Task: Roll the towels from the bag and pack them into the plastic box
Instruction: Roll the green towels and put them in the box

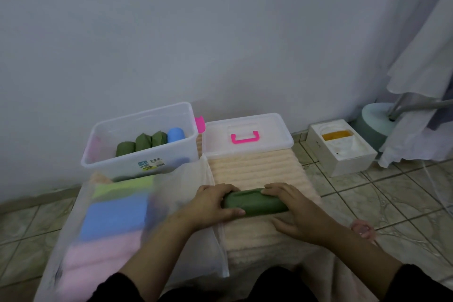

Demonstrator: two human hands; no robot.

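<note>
A dark green rolled towel (256, 203) lies across the peach ribbed mat (255, 169). My left hand (215, 205) grips its left end, thumb underneath and fingers over the top. My right hand (291, 213) grips its right end the same way. The clear plastic box (144, 162) stands at the back left. Three green rolls (141, 144) and a blue roll (176, 135) stand inside it. The translucent bag (127, 225) lies to the left with folded lime, blue and pink towels (112, 216) showing through it.
The box's clear lid (247, 135) with a pink handle lies behind the mat. A white carton (342, 149) sits on the tiled floor at the right, near a stand base and hanging white cloth (421, 95). The wall is close behind.
</note>
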